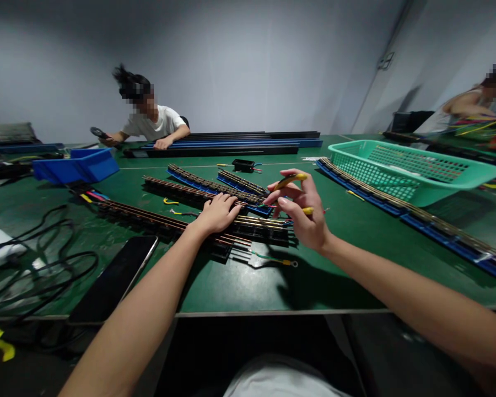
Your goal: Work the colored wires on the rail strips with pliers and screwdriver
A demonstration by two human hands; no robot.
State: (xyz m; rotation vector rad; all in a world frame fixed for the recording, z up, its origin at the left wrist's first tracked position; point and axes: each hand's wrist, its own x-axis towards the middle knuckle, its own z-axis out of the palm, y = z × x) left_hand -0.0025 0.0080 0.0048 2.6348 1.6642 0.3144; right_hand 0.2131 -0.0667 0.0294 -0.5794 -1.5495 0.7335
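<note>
My left hand [218,214] lies palm down on a black rail [260,222] with copper-coloured strips, fingers spread over its top. In my right hand [306,212] are yellow-handled pliers [292,180], held in curled fingers just above the rail's right end. Their jaws are hard to make out near the coloured wires there. Several more strip-lined rails lie close by, some black and some blue, such as a long black rail [140,213] to the left. A green-yellow wire with a ring terminal [289,263] lies in front of my hands.
A green basket [430,190] and a long curved blue rail [400,207] are on the right. To the left are a blue bin [74,165], a phone [111,278] and tangled black cables [62,248]. A co-worker [155,121] sits opposite; another person [467,107] is at far right.
</note>
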